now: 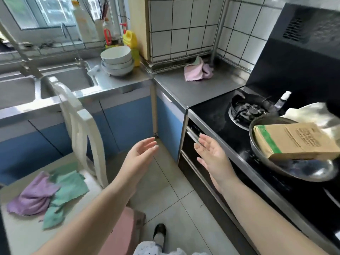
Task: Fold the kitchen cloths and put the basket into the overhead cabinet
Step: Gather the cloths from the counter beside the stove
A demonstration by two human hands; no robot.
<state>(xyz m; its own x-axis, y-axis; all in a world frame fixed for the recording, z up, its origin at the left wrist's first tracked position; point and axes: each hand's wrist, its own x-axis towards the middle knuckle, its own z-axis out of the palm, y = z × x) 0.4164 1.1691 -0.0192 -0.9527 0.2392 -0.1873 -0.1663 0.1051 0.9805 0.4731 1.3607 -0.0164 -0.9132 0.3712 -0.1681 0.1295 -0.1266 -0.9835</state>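
Both hands are out in front, over the floor, fingers loose and spread, holding nothing. The left hand point(139, 155) and the right hand point(211, 153) face each other with a gap between them. No basket shows.

A purple cloth point(33, 196) and a green cloth point(68, 192) lie crumpled on the white chair point(81, 129), touching. The chair seat is cut off at the left edge. A pink cloth point(197, 72) sits bunched in the counter corner by the tiles.

A brown box point(294, 140) rests in the pan point(287, 168), hiding part of it. The floor point(174, 196) between chair and stove point(220, 115) is open.
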